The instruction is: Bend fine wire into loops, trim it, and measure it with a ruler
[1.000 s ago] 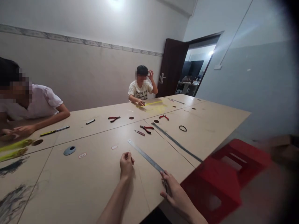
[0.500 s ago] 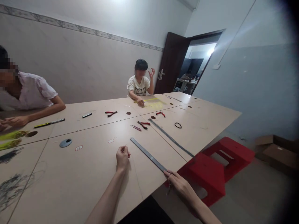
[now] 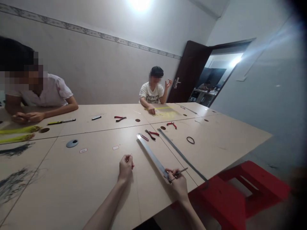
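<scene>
While the left hand [image 3: 125, 167] stays pinched nearly shut on something too small to make out, the right hand [image 3: 177, 182] has come up onto the pale laminate tabletop [image 3: 72, 179], fingers closed firmly around a slim metal pointed tool [image 3: 180, 171], just touching the lower end of a long steel ruler [image 3: 152, 156].

Brushed steel ruler [image 3: 151, 156]; matt laminate tabletop [image 3: 72, 179]

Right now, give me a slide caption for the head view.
Right hand grips a thin metal tool beside a steel ruler.
</scene>
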The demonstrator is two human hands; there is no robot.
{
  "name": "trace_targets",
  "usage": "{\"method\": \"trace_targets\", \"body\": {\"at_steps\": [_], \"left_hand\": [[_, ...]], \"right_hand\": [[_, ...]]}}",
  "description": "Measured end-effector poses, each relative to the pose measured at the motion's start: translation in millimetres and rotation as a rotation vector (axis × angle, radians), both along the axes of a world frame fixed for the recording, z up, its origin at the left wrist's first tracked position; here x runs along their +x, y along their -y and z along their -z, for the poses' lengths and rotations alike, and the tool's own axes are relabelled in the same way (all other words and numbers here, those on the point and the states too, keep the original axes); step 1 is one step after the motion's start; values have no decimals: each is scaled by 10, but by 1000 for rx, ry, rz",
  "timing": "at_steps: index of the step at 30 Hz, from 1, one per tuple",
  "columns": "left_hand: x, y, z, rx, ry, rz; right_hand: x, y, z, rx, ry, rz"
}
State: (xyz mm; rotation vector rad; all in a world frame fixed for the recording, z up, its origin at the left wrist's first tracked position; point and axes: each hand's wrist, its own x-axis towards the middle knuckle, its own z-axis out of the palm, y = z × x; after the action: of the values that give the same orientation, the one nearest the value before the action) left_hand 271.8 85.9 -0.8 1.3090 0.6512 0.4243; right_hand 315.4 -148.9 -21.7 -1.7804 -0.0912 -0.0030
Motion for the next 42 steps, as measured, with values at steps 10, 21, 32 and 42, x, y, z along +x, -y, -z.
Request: {"method": "trace_targets", "body": {"at_steps": [10, 21, 32, 42], "left_hand": [[-47, -166, -645, -21, 213, -112], [-343, 73, -1853, -109, 533, -24], [-408, -95, -1877, -59, 449, -38], [-318, 26, -2047, -131, 321, -301]], "right_hand": [[43, 86, -383, -145, 45, -133], [25, -694, -1582, 38, -16, -831], [180, -1043, -1987, -37, 555, -1050], [383, -1105, -1912, -122, 788, -1001]]}}
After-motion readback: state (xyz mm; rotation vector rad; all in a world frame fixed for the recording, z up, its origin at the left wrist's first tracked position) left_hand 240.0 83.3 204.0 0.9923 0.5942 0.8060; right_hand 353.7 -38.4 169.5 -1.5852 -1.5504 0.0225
